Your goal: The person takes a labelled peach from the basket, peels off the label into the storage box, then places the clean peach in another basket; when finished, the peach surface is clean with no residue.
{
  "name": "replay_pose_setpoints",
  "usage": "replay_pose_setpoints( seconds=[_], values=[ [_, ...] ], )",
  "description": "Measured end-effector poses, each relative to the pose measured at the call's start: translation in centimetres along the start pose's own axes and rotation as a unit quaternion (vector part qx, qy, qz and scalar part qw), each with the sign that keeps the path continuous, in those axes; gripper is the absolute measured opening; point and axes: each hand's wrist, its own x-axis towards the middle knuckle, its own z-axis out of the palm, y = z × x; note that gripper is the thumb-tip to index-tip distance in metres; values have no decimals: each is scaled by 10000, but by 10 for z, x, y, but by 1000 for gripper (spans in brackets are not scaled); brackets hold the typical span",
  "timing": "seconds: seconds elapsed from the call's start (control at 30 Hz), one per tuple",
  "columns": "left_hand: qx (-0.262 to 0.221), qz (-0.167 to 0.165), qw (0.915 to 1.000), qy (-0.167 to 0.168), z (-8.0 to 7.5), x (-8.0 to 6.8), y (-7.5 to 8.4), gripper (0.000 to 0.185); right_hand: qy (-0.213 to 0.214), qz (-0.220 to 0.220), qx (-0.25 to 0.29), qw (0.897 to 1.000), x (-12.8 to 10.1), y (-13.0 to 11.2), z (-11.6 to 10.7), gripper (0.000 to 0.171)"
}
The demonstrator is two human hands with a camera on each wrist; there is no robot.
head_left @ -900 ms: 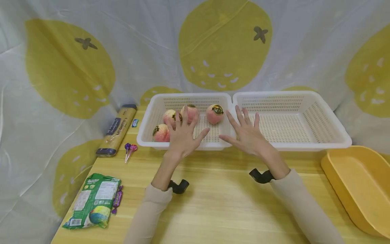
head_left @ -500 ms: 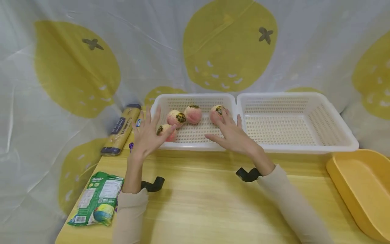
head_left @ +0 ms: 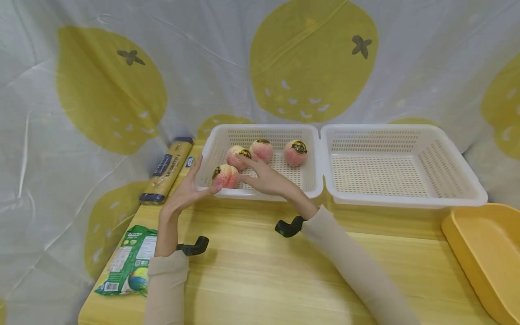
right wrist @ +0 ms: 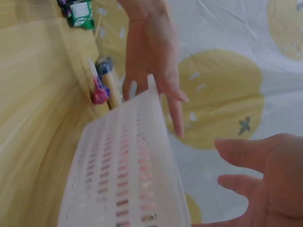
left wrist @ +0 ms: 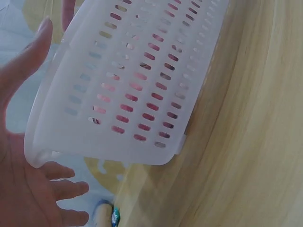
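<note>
Several pink-and-yellow peaches with dark round stickers lie in the left white plastic basket [head_left: 260,195]. At its front left corner is my left hand [head_left: 184,192], fingers spread outside the rim and thumb over it towards the nearest peach [head_left: 226,176]. In the left wrist view the palm [left wrist: 23,189] lies right at the basket's corner, holding nothing. My right hand [head_left: 266,178] reaches over the front rim, its extended fingers close to the front peach and overlapping the second peach [head_left: 236,159]. The right wrist view shows this hand [right wrist: 279,175] above the rim with thumb and fingers apart.
A second white basket [head_left: 402,198] stands to the right, with a yellow tub [head_left: 467,253] beyond it. On the left lie a spaghetti pack [head_left: 168,169], a small blue-wrapped sweet [head_left: 189,161] and a green bag [head_left: 130,262]. A lemon-print curtain [head_left: 227,67] hangs behind.
My left hand has moved left from over the peaches to the basket's left corner. My right hand has moved left from between the baskets to the left peaches. The peaches stay in place.
</note>
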Motion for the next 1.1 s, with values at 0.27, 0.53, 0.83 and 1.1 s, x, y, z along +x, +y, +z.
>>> replay_pose_setpoints(
  seconds=[0.27, 0.53, 0.83, 1.1],
  values=[
    [-711, -248, 9972, -50, 1, 0, -7, 116, -330, 109, 498, 9982, 30, 4, 20, 59],
    [-1217, -305, 9921, -26, 5, 2, -9, 117, -437, 358, 774, 9954, 48, 5, 34, 65],
    [-1367, -318, 9901, -42, 6, 4, -13, 116, -572, 579, 306, 9962, 61, 7, 41, 63],
    [-1432, -342, 9891, -70, 5, 4, -13, 117, -237, 989, 257, 9945, 68, 4, 47, 55]
  ],
)
